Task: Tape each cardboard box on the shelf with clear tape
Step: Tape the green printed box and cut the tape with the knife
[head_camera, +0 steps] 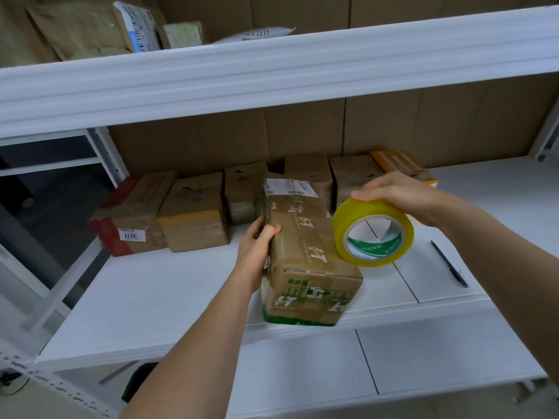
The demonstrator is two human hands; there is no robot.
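While the long brown cardboard box with green print [305, 252] lies at the white shelf's [157, 291] front edge, its left side is gripped by the left hand [257, 246], thumb curled on top. At 2 o'clock, a yellowish roll of clear tape [373, 232] is held from above by the right hand [399, 196]; those fingertips are pretty much hidden. Box print can't be read.

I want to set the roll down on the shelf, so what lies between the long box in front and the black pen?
In the head view, bare white shelf lies between the long box and the pen; the tape roll, held in the right hand, hangs over it.
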